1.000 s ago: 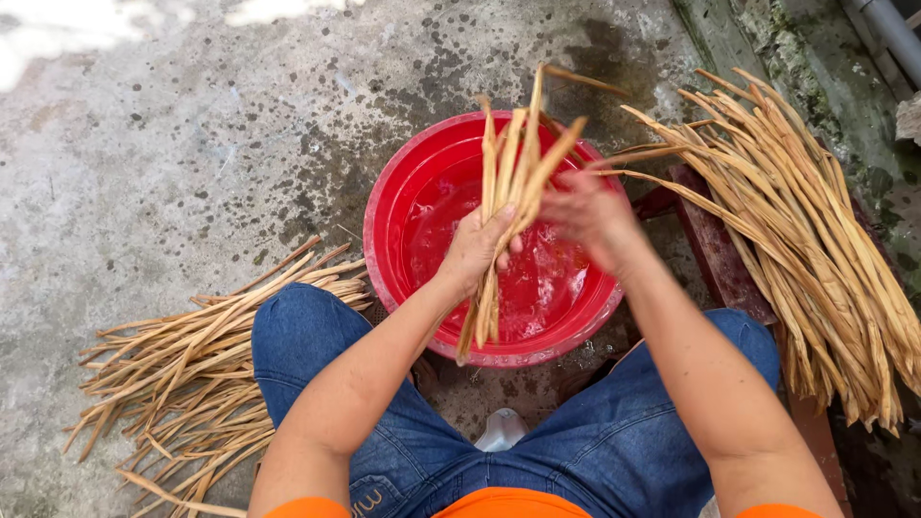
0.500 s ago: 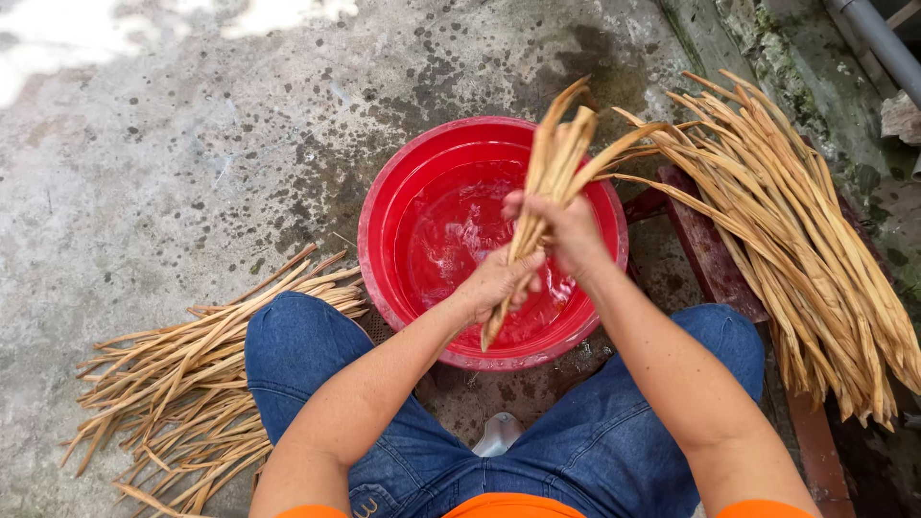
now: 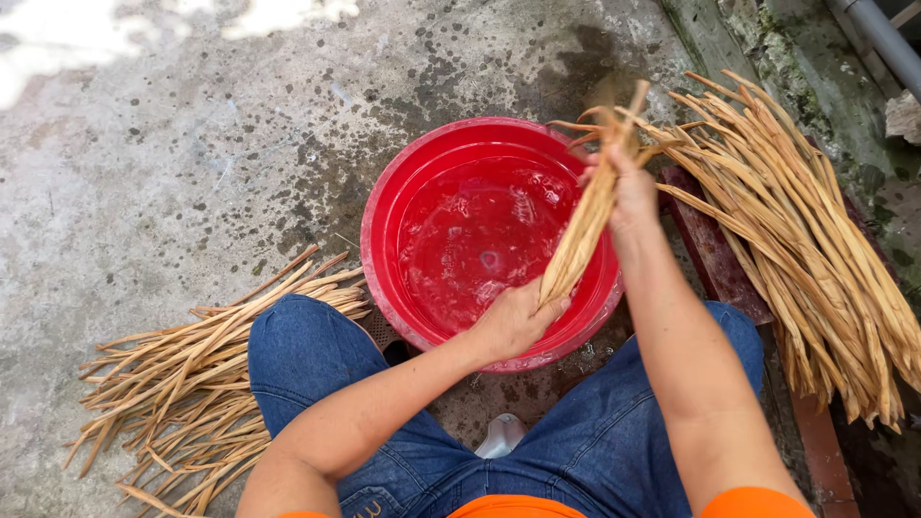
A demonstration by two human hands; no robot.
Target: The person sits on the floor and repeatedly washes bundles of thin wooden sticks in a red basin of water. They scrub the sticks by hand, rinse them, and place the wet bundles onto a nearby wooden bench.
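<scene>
A bundle of tan dried stalks (image 3: pixel 587 223) slants over the right side of a red basin (image 3: pixel 384 230) of water. My left hand (image 3: pixel 515 319) grips the bundle's lower end near the basin's front rim. My right hand (image 3: pixel 628 192) holds its upper part at the basin's right rim. The stalk tips fan out above that hand.
A big heap of dried stalks (image 3: pixel 811 240) lies to the right on a reddish board (image 3: pixel 712 251). Another pile of stalks (image 3: pixel 192 384) rests on the wet concrete at the left, by my knee. A mossy wall and a grey pipe (image 3: pixel 883 38) run along the top right.
Both hands have carried the bundle rightward, from over the basin's middle to its right rim. It now leans toward the right heap.
</scene>
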